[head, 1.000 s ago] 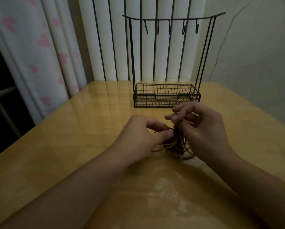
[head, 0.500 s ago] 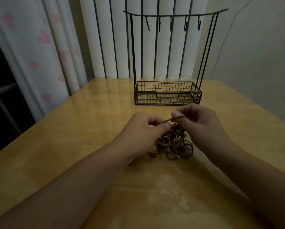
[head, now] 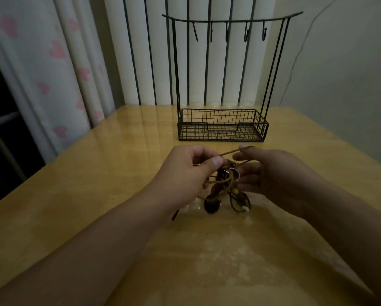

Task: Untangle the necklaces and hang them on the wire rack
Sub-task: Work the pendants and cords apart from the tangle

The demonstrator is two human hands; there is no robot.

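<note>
Left hand (head: pixel 185 173) pinching tangled necklaces (head: pixel 226 188) at its thumb tip, right hand (head: pixel 273 173) pinching one brown cord (head: pixel 233 151) just beyond, wire rack (head: pixel 222 127) farther ahead of both

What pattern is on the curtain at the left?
Pink hearts on a pale, whitish curtain, seen in the head view, the only one.

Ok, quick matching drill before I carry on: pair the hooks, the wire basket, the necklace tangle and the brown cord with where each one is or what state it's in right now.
1. hooks
2. wire basket
3. necklace tangle
4. brown cord

A. pulled taut between left hand and right hand
B. bunched, hanging down to the table
C. bare, on the rack's top bar
D. at the rack's foot, nothing in it

Pairs: 1-C, 2-D, 3-B, 4-A
</note>
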